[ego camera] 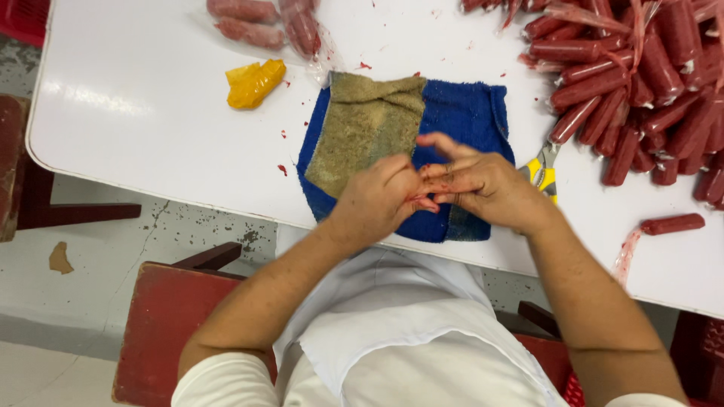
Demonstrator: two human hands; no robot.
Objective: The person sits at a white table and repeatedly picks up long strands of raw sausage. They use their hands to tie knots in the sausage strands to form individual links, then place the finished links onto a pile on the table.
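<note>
My left hand (381,200) and my right hand (483,185) meet over a blue towel (467,113) with an olive patch (362,128) on the white table (151,113). The left fingers pinch at the right hand's fingers, which are spread and smeared with red. I cannot tell whether anything small is held between them. Yellow-handled scissors (544,172) lie just right of the right hand.
A big pile of red sausages in clear casing (641,83) fills the table's right side, one stray sausage (673,224) nearer the edge. A bag of sausages (264,19) and a yellow crumpled bag (255,81) lie at the far left. Red stools (162,316) stand below.
</note>
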